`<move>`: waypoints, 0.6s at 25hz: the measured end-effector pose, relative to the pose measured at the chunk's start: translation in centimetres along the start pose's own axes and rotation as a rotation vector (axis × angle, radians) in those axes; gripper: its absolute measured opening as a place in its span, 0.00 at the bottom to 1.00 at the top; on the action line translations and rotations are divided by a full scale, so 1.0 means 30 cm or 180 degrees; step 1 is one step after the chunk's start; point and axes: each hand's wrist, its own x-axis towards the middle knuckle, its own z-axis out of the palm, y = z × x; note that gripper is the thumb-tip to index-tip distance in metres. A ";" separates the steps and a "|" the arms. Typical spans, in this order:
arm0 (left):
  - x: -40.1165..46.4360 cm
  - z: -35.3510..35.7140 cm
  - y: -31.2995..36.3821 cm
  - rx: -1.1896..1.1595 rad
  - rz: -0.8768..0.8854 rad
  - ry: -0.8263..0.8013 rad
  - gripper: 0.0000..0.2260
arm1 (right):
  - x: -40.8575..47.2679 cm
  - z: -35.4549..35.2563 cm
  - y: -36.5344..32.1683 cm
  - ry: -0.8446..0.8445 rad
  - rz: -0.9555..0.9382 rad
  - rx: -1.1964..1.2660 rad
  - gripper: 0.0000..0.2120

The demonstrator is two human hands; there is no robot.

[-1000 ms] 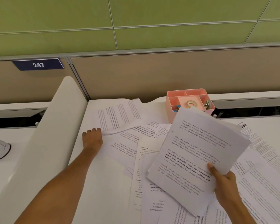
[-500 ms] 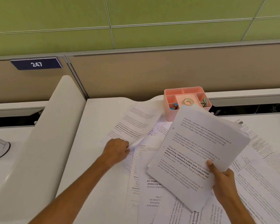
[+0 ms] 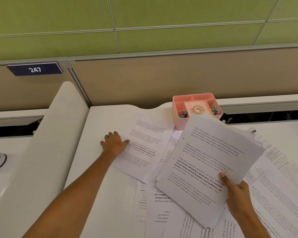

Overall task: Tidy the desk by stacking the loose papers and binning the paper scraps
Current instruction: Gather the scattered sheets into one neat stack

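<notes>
Your right hand has its grip pinching the lower edge of the gathered stack of papers, thumb on the printed top sheet and fingers underneath, the stack held tilted up off the tabletop and partly hiding the near side of the pink organiser tray. Your left hand lies to the left of that tray and nearer you, fingers spread and relaxed, flat on the tabletop, with the thumb side touching the left edge of a loose sheet that sits askew; it pinches nothing. More loose printed sheets overlap in a fan below the held stack, and further ones lie to the right of the tray. No scraps or bin can be made out here. The step in hand looks like picking up that left sheet, and most of the gathering seems undone. To do it well, press lightly and slide the sheet toward the stack until an edge lifts, then pinch it, rather than clawing at a flat page and creasing it. Bring it onto the top of the stack with its edges roughly matching, and hold the right thumb firm so the sheets already gathered do not splay or slip.
</notes>
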 end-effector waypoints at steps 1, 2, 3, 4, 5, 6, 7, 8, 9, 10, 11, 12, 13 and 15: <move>0.012 0.010 -0.003 0.0024 -0.0122 -0.0106 0.34 | 0.003 -0.003 0.002 0.0012 0.0026 -0.0015 0.05; 0.018 0.022 -0.001 0.0027 -0.0132 -0.0105 0.34 | 0.009 -0.008 0.007 0.0031 0.0062 -0.0037 0.05; 0.018 0.030 0.005 0.0010 -0.0082 -0.0033 0.33 | 0.014 -0.012 0.012 0.0047 0.0104 -0.0050 0.05; 0.019 0.035 0.014 -0.0038 -0.0029 0.0050 0.31 | 0.020 -0.017 0.018 0.0064 0.0145 -0.0052 0.06; 0.020 0.036 0.022 -0.0104 -0.0004 0.0113 0.28 | 0.026 -0.020 0.024 0.0074 0.0181 -0.0048 0.06; 0.024 0.035 0.028 -0.0177 0.0007 0.0152 0.25 | 0.032 -0.021 0.028 0.0078 0.0204 -0.0044 0.07; 0.024 0.030 0.032 -0.0238 -0.0001 0.0152 0.22 | 0.036 -0.021 0.032 0.0082 0.0224 -0.0041 0.07; 0.025 0.026 0.035 -0.0309 -0.0027 0.0142 0.19 | 0.040 -0.021 0.035 0.0091 0.0238 -0.0045 0.07; 0.026 0.021 0.038 -0.0385 -0.0088 0.0108 0.18 | 0.042 -0.020 0.036 0.0091 0.0250 -0.0048 0.07; 0.031 0.022 0.039 -0.0482 -0.0164 0.0067 0.16 | 0.045 -0.018 0.039 0.0095 0.0261 -0.0051 0.07; 0.028 0.020 0.043 -0.0557 -0.0276 0.0029 0.15 | 0.047 -0.019 0.043 0.0107 0.0276 -0.0048 0.08; 0.031 0.023 0.046 -0.0593 -0.0388 -0.0002 0.14 | 0.051 -0.020 0.049 0.0129 0.0293 -0.0043 0.09; 0.025 0.020 0.054 -0.0617 -0.0490 -0.0035 0.14 | 0.055 -0.023 0.056 0.0146 0.0319 -0.0028 0.10; 0.020 0.015 0.060 -0.0741 -0.0576 -0.0124 0.15 | 0.060 -0.032 0.068 0.0173 0.0370 -0.0005 0.11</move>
